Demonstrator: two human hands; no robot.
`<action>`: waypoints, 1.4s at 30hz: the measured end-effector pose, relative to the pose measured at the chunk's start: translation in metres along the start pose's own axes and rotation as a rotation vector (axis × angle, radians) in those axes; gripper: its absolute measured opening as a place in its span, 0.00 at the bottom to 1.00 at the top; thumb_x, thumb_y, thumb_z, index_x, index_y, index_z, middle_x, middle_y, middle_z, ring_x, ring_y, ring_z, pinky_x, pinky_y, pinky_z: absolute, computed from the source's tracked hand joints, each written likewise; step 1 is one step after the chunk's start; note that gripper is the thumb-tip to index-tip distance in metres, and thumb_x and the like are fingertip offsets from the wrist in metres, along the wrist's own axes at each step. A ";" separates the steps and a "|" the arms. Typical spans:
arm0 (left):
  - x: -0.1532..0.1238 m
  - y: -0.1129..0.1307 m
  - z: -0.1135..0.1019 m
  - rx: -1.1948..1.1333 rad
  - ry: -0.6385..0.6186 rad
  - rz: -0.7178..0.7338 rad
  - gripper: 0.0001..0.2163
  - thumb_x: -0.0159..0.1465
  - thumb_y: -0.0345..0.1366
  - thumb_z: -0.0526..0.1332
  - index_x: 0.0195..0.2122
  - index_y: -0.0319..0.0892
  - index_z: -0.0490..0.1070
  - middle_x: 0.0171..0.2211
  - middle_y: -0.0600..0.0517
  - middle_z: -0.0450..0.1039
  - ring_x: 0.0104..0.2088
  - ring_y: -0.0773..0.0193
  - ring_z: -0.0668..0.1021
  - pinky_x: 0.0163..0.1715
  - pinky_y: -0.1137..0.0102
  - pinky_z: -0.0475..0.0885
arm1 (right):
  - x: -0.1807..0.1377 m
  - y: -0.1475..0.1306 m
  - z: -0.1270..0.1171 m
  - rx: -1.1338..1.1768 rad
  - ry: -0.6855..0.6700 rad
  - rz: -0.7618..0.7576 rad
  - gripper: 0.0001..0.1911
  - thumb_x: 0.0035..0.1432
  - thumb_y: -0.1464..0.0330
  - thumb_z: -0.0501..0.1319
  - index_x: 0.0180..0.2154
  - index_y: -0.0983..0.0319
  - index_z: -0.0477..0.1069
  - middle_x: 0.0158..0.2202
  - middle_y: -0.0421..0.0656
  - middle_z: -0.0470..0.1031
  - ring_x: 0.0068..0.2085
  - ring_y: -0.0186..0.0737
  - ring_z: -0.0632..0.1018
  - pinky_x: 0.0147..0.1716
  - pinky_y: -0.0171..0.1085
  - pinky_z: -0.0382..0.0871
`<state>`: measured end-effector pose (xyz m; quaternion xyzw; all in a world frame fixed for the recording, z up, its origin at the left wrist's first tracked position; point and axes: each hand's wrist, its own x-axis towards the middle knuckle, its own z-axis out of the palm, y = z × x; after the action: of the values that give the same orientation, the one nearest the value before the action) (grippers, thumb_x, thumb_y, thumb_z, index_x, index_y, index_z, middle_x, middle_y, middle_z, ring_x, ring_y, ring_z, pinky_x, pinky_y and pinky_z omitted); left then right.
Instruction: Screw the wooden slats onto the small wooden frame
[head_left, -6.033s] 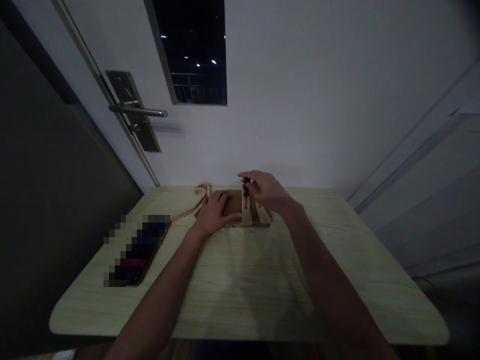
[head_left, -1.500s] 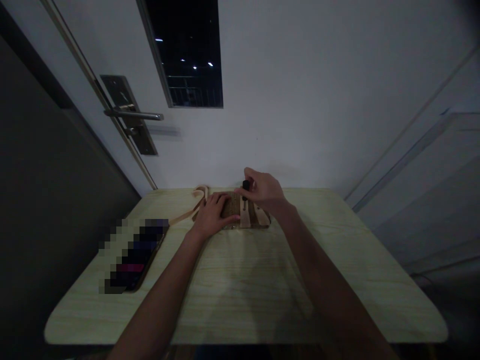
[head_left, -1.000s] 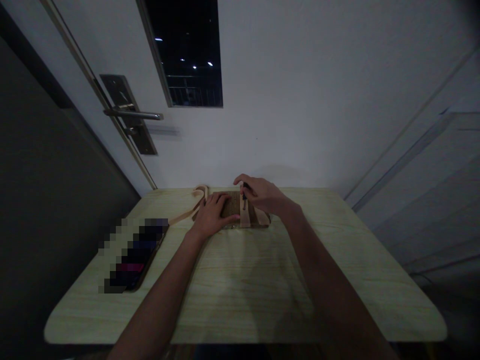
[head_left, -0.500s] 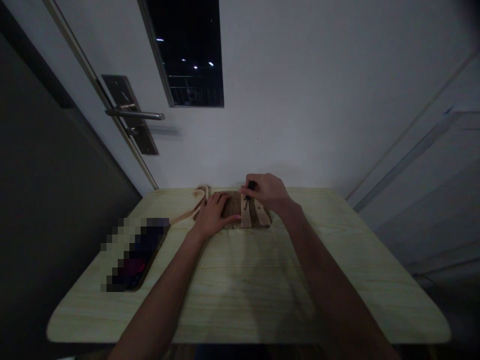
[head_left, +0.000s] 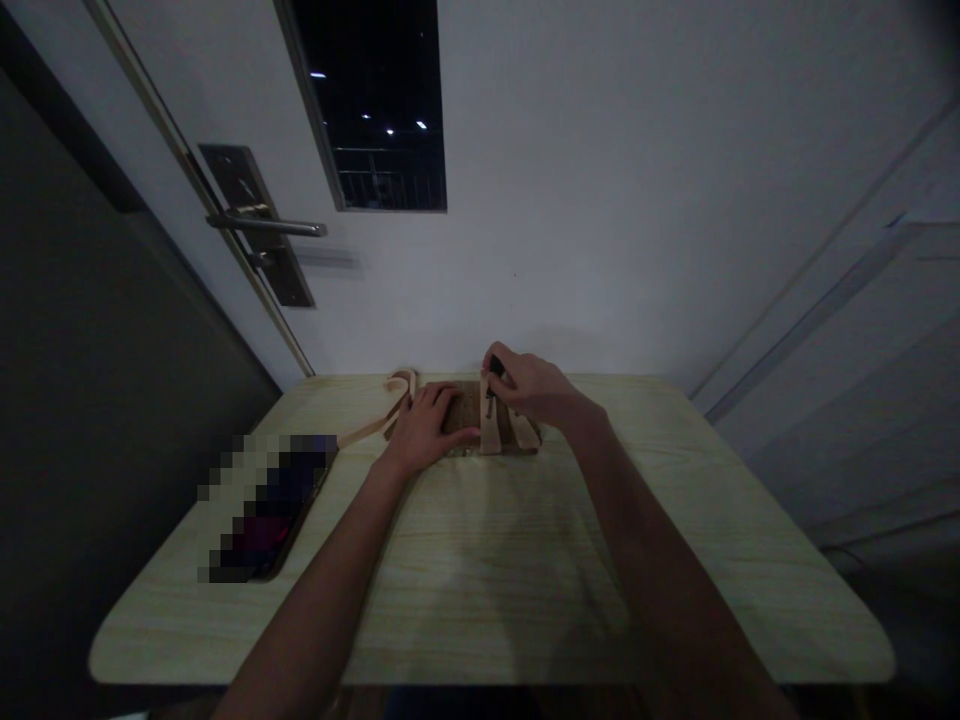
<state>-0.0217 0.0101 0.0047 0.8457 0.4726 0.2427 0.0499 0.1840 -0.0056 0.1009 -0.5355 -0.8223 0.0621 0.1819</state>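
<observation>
A brown sandal point(head_left: 468, 408) with pale tan straps lies sideways near the back of the table, its looped strap point(head_left: 403, 385) trailing out at the left. My left hand point(head_left: 425, 425) rests across the left part of the footbed, fingers stretched and thumb apart along the near edge. Over the upright tan strap point(head_left: 490, 436), my right hand point(head_left: 536, 385) pinches a small tool with a black handle point(head_left: 496, 367). Its thin metal shaft points down at the strap; whether the tip goes in cannot be seen. Another strap point(head_left: 527, 432) crosses the right end, partly behind my right hand.
A phone point(head_left: 300, 500), partly pixelated, lies on the table's left side, close to the strap's end. The pale wooden table point(head_left: 480, 600) meets a white door point(head_left: 600, 200) at the back. A metal door handle point(head_left: 274, 227) juts out at the upper left.
My right hand has shifted slightly up and left, and the black handle has tilted or risen a little with it. My left hand and the sandal stay in place.
</observation>
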 end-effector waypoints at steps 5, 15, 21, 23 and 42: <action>0.000 0.002 -0.001 -0.004 0.001 0.006 0.30 0.61 0.58 0.62 0.58 0.43 0.64 0.57 0.41 0.67 0.58 0.44 0.69 0.59 0.44 0.62 | 0.003 0.001 0.002 0.009 0.030 -0.021 0.10 0.64 0.63 0.57 0.43 0.60 0.69 0.30 0.42 0.76 0.28 0.36 0.71 0.28 0.34 0.55; 0.000 -0.001 0.001 0.018 0.013 0.013 0.31 0.61 0.59 0.61 0.57 0.43 0.64 0.57 0.41 0.68 0.58 0.44 0.69 0.59 0.44 0.61 | 0.005 0.004 0.008 0.012 0.114 0.039 0.14 0.64 0.59 0.58 0.41 0.63 0.72 0.31 0.44 0.76 0.30 0.37 0.71 0.28 0.35 0.55; 0.000 -0.001 0.001 0.004 0.005 0.002 0.30 0.61 0.59 0.62 0.57 0.43 0.64 0.58 0.41 0.67 0.59 0.45 0.69 0.59 0.46 0.61 | 0.011 0.008 0.017 0.165 0.193 -0.093 0.12 0.61 0.69 0.59 0.46 0.60 0.75 0.35 0.42 0.78 0.32 0.36 0.73 0.36 0.35 0.61; 0.000 -0.001 0.001 -0.001 0.006 0.002 0.30 0.61 0.58 0.62 0.57 0.43 0.64 0.58 0.41 0.67 0.59 0.45 0.69 0.59 0.46 0.62 | 0.012 0.008 0.018 0.190 0.191 -0.128 0.12 0.60 0.70 0.59 0.44 0.61 0.76 0.35 0.42 0.78 0.32 0.35 0.72 0.36 0.35 0.62; 0.000 0.001 0.000 0.021 0.005 -0.013 0.31 0.60 0.58 0.63 0.57 0.43 0.65 0.58 0.42 0.67 0.59 0.45 0.69 0.60 0.46 0.61 | 0.009 0.006 0.006 0.143 0.193 -0.013 0.09 0.60 0.61 0.64 0.35 0.61 0.74 0.29 0.41 0.76 0.29 0.35 0.72 0.30 0.34 0.58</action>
<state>-0.0214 0.0096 0.0050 0.8426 0.4807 0.2394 0.0416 0.1838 0.0053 0.0953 -0.5195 -0.7979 0.0676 0.2982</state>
